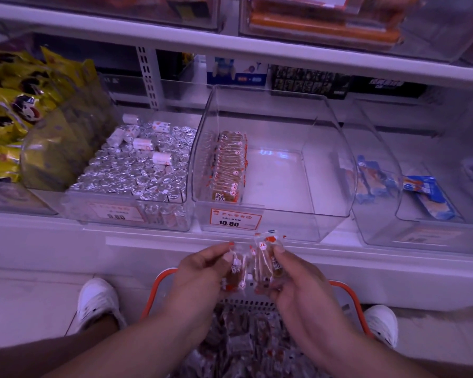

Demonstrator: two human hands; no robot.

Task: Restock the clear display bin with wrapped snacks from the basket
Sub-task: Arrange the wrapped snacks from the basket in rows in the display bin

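a bin of foil-wrapped rolls [137,165] is seen at the left of the shelf [230,257], just beside the clear display bin [328,165], where one row of wrapped snacks [230,167] is stood along its left wall. below the shelf's front edge, a wrapped snack [236,274] is pinched by the left hand [200,271] – another packet [265,266] is gripped by the right hand [295,285]. the orange-handled basket [347,293] is set underneath on the floor, filled with more packets.

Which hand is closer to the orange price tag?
Left. The left hand is right below the price tag; the right hand sits lower and off to its right.
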